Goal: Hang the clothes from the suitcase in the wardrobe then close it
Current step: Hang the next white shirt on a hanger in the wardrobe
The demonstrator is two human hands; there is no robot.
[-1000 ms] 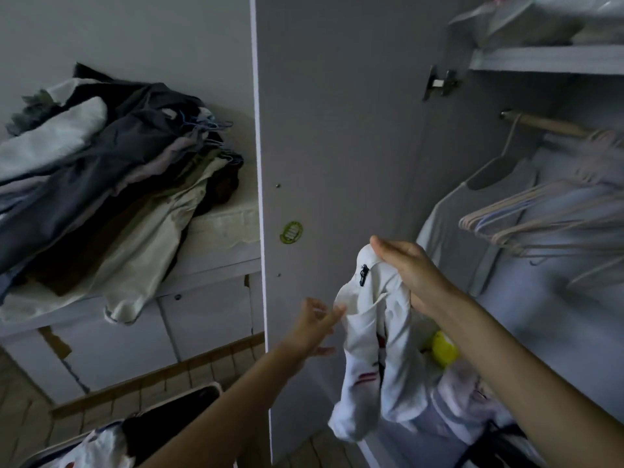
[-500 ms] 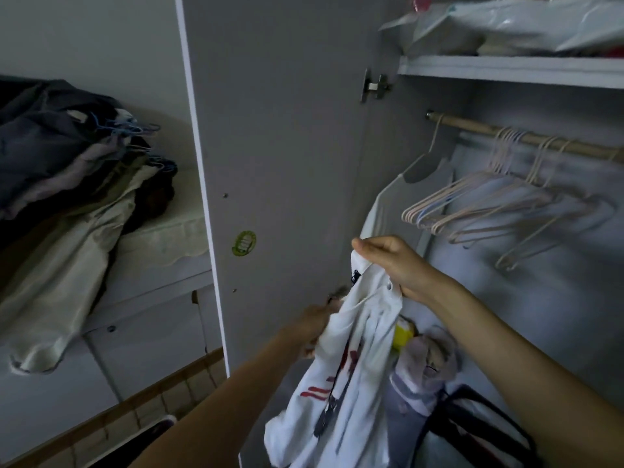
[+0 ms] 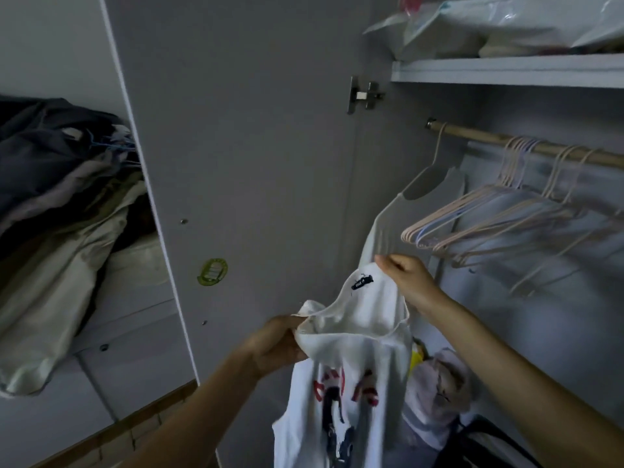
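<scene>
Both of your hands are gripping the white T-shirt [image 3: 351, 359] at its neckline: your left hand [image 3: 277, 346] is closing around the near collar edge, and your right hand [image 3: 407, 282] is pinching the far edge beside the dark neck label. Half a second ago your left hand was sitting lower, behind the fabric; it is now pulling the collar open. The shirt is hanging in front of the open wardrobe door [image 3: 253, 163], printed side facing you, below the wooden rail [image 3: 486, 135]. Empty hangers [image 3: 489, 214] are resting on that rail, beside one hung pale garment [image 3: 388, 228]. A clothes pile [image 3: 57, 214] is lying at the left.
</scene>
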